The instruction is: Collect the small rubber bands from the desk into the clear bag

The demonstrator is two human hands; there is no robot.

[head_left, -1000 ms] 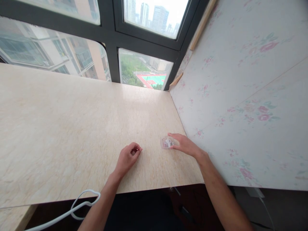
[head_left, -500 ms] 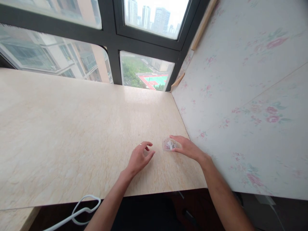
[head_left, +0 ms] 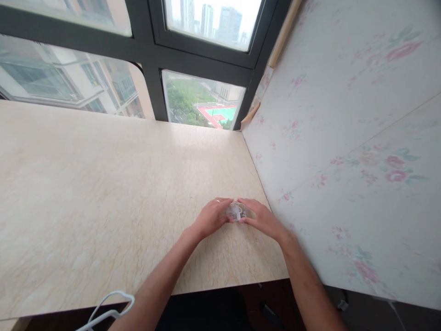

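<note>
A small clear plastic box (head_left: pixel 237 212) with little items inside, some white and some pinkish, is at the right part of the marble-patterned sill (head_left: pixel 138 193). My left hand (head_left: pixel 214 217), with a ring on one finger, grips the box's left end between thumb and fingers. On the opposite end, my right hand (head_left: pixel 261 218) holds it the same way. The contents are too small to name. Both palms face inward, and the fingers cover the box's ends.
A wall with floral paper (head_left: pixel 344 161) rises close to my right arm. Dark window frames (head_left: pixel 148 59) stand along the back of the sill. At the lower left, a white looped hanger-like object (head_left: pixel 113 312) lies near the sill's front edge.
My left hand has moved right and closed on the left end of the clear box. My right hand has kept hold of the other end. The view has shifted slightly.
</note>
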